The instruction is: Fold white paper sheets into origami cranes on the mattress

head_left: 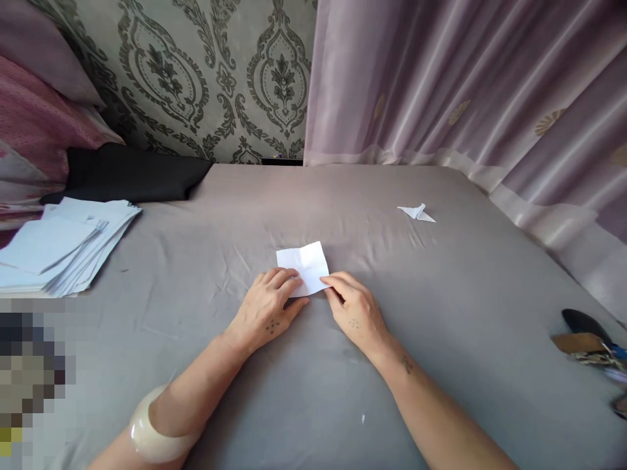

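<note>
At the cloth's [465, 294] middle, my left hand [268, 301], fingers together, rests on the paper [313, 266] while my right hand [356, 312] pinches its near right corner, maybe folding, which calls for neat pressing.

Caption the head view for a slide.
Left hand on creased paper, right hand at its near-right corner; folded paper farther right, paper stack at left.

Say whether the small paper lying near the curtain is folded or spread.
Folded: the small paper has sharp pointed ends and overlapping flaps.
</note>
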The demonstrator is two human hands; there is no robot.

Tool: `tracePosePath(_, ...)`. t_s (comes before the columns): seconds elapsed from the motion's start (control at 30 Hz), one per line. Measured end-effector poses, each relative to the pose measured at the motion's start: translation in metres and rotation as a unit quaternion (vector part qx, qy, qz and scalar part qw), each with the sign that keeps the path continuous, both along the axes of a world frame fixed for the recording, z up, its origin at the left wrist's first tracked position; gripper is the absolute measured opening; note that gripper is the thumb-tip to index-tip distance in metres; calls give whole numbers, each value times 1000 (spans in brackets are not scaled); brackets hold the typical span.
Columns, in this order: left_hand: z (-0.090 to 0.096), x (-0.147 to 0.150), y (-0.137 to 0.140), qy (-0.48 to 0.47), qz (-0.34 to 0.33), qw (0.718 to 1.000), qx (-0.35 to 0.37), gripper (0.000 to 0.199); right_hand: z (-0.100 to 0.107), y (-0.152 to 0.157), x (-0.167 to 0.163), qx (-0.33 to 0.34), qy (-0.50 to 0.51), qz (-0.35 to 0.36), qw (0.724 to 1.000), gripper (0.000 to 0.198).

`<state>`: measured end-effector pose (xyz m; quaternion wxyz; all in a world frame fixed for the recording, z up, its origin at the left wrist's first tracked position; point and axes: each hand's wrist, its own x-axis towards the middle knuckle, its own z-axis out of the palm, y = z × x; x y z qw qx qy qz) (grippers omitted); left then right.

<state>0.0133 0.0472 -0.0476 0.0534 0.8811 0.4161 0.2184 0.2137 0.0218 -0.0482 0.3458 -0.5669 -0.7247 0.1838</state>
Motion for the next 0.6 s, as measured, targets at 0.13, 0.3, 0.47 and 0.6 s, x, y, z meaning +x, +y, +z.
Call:
tracePosePath(0.13, -2, 1, 3, 9, -28, 999, 46, 22, -2, 4, 2, -31, 70, -29, 997, 24)
tracePosePath(0.3, -4, -1, 4, 33, -76, 990, 115, 33, -3, 3, 3, -16, 28, -26, 999, 26)
tracePosePath(0.47, -3, 1, 0, 42, -89, 988, 122, 35, 2, -5, 5, 19, -157, -22, 987, 36)
tracePosePath(0.6, 1, 5, -4, 62, -86, 987, 124, 31, 7, -9, 5, 23, -223, -17, 975, 37)
